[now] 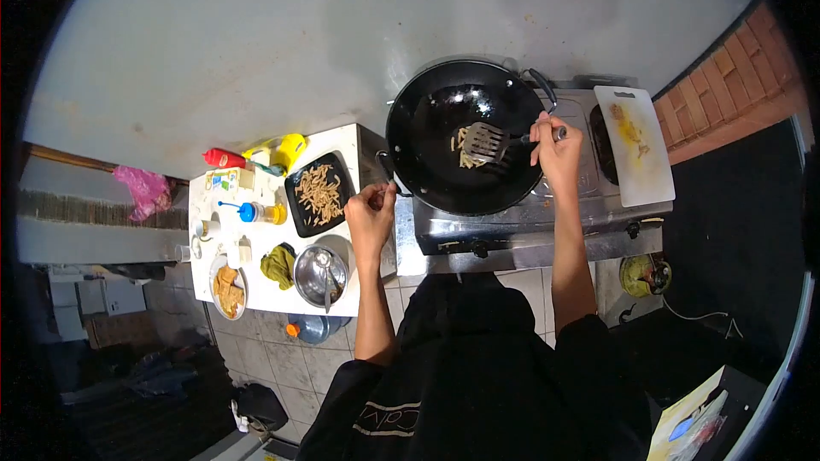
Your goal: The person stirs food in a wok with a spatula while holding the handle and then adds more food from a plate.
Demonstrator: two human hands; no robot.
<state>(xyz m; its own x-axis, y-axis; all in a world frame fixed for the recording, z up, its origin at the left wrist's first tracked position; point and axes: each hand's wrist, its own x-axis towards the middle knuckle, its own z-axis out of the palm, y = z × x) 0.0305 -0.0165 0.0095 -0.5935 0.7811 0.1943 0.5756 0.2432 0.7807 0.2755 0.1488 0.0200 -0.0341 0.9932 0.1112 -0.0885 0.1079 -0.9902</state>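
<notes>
A large black wok (436, 175) sits on the metal stove (504, 239). My right hand (557, 149) grips the dark handle of a slotted spatula (487, 143), whose metal head rests inside the wok. Pale strips of food (469, 159) lie beneath and around that head. At the wok's left side, my left hand (371, 209) is closed by the loop handle; fingers and handle overlap there, and the exact grip is partly hidden. Just left of that hand, a black square tray (299, 220) holds many similar strips.
On the white table (273, 299) are a steel bowl (342, 277) with a spoon, a green cloth (278, 266), a plate of fried pieces (229, 292), a blue-capped bottle (256, 212) and a red bottle (224, 158). A stained cutting board (632, 179) lies right of the wok.
</notes>
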